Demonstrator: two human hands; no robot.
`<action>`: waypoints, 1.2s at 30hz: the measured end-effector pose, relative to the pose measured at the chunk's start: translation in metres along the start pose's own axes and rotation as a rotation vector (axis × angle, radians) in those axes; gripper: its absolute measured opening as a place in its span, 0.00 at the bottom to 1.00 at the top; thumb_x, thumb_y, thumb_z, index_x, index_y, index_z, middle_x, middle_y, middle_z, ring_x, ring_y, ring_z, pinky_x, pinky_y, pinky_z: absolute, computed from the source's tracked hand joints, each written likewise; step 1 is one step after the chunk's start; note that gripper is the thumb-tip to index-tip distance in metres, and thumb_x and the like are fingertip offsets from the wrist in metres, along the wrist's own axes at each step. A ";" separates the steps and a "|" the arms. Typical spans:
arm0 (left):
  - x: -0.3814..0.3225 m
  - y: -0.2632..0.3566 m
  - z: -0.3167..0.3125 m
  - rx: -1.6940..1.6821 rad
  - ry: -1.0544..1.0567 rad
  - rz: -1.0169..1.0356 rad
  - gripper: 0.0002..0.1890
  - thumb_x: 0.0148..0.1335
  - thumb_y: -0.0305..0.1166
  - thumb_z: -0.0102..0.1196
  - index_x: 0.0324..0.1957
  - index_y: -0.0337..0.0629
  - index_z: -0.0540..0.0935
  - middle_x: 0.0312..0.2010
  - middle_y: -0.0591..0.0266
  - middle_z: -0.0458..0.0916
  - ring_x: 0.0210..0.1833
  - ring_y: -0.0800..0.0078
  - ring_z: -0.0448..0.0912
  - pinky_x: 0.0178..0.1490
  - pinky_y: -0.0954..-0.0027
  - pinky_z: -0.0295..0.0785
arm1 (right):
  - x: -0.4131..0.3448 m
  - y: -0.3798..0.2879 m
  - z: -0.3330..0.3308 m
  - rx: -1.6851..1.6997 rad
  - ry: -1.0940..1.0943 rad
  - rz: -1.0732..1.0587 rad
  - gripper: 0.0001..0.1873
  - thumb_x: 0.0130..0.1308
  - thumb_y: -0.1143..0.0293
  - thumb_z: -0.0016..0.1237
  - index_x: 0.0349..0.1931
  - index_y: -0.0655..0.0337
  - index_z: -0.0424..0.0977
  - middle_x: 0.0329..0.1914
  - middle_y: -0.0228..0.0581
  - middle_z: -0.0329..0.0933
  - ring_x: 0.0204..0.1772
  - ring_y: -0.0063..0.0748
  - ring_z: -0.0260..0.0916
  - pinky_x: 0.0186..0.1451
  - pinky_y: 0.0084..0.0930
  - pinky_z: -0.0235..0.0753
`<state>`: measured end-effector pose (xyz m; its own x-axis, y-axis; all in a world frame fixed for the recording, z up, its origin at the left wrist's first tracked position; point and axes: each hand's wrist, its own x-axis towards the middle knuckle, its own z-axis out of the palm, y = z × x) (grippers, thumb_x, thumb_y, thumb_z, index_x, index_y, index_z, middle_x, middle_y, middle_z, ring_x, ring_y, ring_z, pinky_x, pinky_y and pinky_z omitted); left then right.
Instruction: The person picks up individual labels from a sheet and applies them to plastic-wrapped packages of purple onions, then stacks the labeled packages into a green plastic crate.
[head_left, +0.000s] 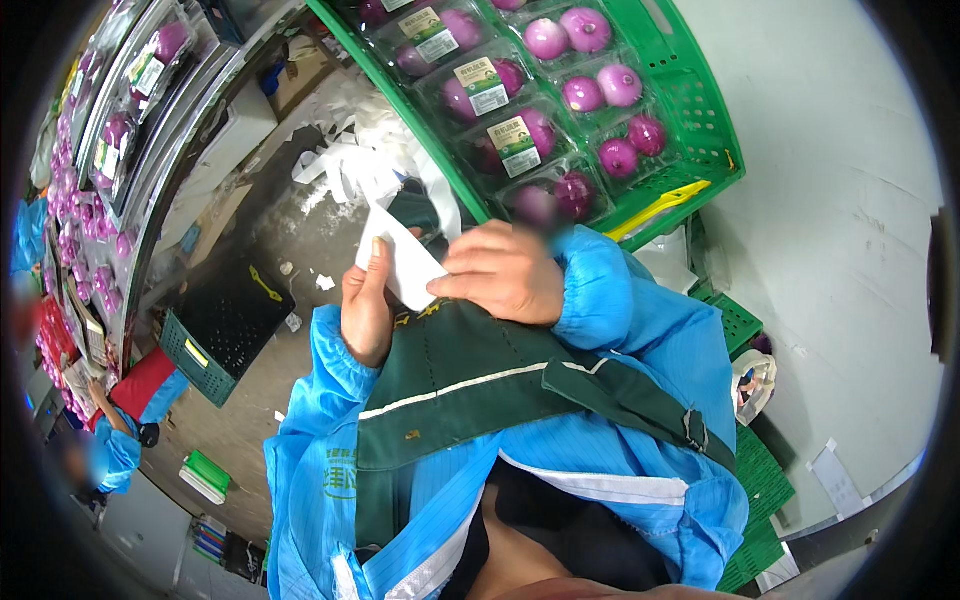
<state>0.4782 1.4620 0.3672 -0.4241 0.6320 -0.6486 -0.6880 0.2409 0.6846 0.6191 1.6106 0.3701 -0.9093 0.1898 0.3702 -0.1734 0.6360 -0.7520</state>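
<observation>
My left hand (368, 304) grips a white paper strip (401, 259), its thumb pressed flat on the face. The fingertips of my right hand (506, 274) pinch the strip's right edge. Both hands are in front of the dark green apron (480, 356) at my chest. Beyond my right hand stands a green plastic crate (686, 97) of clear packs with red onions (619, 156). Several packs bear printed labels (514, 146). My right hand is near the crate's closest corner; a blur covers part of that area.
White paper backing strips (367, 150) lie heaped on the floor. At left, a metal conveyor (180, 142) carries onion packs (112, 146). An empty dark green crate (225, 337) sits on the floor, and a co-worker in blue (120, 454) is at the far left. A white wall (825, 225) borders the right.
</observation>
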 end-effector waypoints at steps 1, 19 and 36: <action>0.001 0.002 0.008 -0.041 0.081 0.061 0.21 0.71 0.43 0.42 0.48 0.34 0.78 0.36 0.64 0.81 0.36 0.79 0.78 0.41 0.75 0.71 | 0.003 0.001 -0.004 0.084 0.080 0.016 0.12 0.48 0.74 0.58 0.36 0.52 0.80 0.40 0.34 0.77 0.48 0.36 0.73 0.50 0.31 0.71; -0.034 0.018 -0.038 -0.191 -0.602 -0.214 0.47 0.57 0.70 0.39 0.54 0.28 0.72 0.27 0.49 0.80 0.32 0.61 0.82 0.40 0.68 0.76 | -0.072 0.139 -0.046 -0.596 -0.506 0.697 0.23 0.46 0.69 0.64 0.43 0.58 0.70 0.38 0.41 0.74 0.43 0.48 0.74 0.44 0.37 0.75; 0.007 0.012 0.017 0.201 -0.164 -0.044 0.22 0.72 0.44 0.41 0.50 0.32 0.77 0.36 0.63 0.81 0.38 0.80 0.76 0.44 0.76 0.71 | 0.003 0.010 -0.027 0.153 -0.095 0.164 0.20 0.51 0.70 0.60 0.47 0.57 0.77 0.37 0.36 0.77 0.42 0.36 0.74 0.44 0.30 0.72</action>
<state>0.4771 1.4816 0.3765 -0.2841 0.7250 -0.6274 -0.5657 0.4016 0.7202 0.6246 1.6379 0.3789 -0.9603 0.2055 0.1885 -0.0688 0.4805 -0.8743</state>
